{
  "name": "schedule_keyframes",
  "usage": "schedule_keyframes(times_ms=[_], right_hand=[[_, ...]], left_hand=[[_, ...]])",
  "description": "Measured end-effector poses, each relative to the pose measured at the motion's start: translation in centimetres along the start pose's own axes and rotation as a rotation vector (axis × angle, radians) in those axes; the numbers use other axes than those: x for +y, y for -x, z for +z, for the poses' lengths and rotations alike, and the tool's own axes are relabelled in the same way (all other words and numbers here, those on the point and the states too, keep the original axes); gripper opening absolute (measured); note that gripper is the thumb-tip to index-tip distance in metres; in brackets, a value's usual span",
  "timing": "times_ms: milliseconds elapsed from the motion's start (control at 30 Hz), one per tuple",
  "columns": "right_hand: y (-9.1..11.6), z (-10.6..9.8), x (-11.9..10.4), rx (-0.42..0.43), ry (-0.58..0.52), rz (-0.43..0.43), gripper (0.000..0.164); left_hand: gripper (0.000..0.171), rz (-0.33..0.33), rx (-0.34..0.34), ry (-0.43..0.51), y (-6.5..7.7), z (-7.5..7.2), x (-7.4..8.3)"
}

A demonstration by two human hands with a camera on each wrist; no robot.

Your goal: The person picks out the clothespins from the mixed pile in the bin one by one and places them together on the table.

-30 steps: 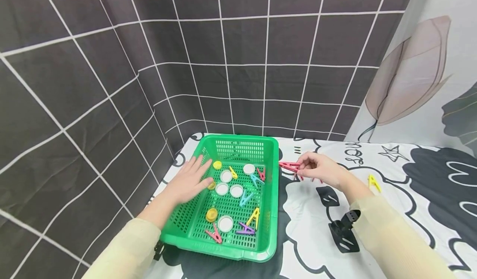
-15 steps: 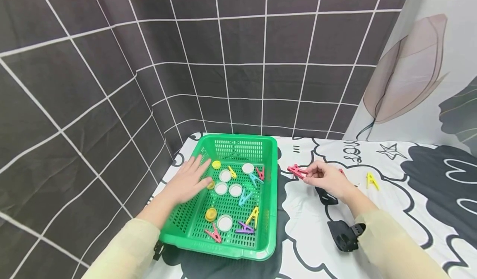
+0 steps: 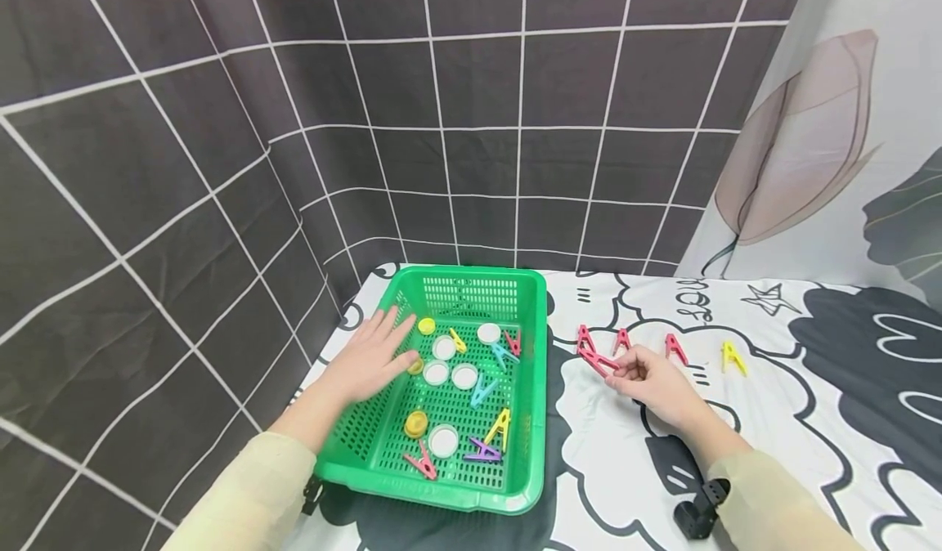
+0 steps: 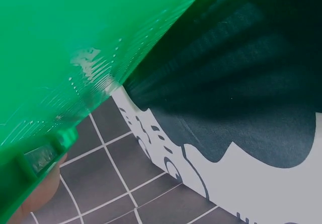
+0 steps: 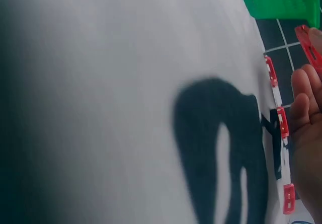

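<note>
Patterned cloth [image 3: 611, 461]; right fingers [image 3: 636, 356] pinch red clothespin [image 3: 591, 356] jutting toward basket [image 3: 536, 420]; left fingers [image 3: 401, 332] spread.

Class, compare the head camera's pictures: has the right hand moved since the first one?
Yes: judged against the green basket, the right hand, holding a red clothespin, has moved rightward, farther from it, and nearer the person.

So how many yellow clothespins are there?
3. One yellow clothespin lies in the far half of the green basket, a second beside its purple clothespin, and a third on the cloth, farthest right. Any under the left hand or right hand could be hidden.
</note>
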State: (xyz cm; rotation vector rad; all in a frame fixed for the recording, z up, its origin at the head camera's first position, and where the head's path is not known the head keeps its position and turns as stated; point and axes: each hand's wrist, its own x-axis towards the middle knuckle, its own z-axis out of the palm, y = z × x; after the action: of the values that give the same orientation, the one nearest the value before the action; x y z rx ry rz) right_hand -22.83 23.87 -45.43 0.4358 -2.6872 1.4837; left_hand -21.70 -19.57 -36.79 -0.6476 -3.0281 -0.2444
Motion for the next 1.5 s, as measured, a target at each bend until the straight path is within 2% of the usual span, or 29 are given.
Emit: schedule_keyframes(times_ms=[333, 667, 933, 1500], right_hand=[[0.7, 0.9, -0.6, 0.063, 0.169, 0.052, 0.027], [1.9, 2.9, -1.4, 0.133, 0.263, 0.083, 0.022], [2.1, 3.7, -1.7, 0.162, 0.296, 0.145, 0.027], [1.9, 4.7, -1.1, 0.178, 0.430, 0.096, 0.026]], left_hand=[[0.069, 0.003, 0.006, 0.004, 0.0, 0.2, -0.1], [0.069, 0.003, 0.007, -0.002, 0.0, 0.1, -0.2], [0.068, 0.001, 0.008, 0.018, 0.2, -0.2, 0.1], [0.068, 0.006, 0.014, 0.014, 0.0, 0.1, -0.1]])
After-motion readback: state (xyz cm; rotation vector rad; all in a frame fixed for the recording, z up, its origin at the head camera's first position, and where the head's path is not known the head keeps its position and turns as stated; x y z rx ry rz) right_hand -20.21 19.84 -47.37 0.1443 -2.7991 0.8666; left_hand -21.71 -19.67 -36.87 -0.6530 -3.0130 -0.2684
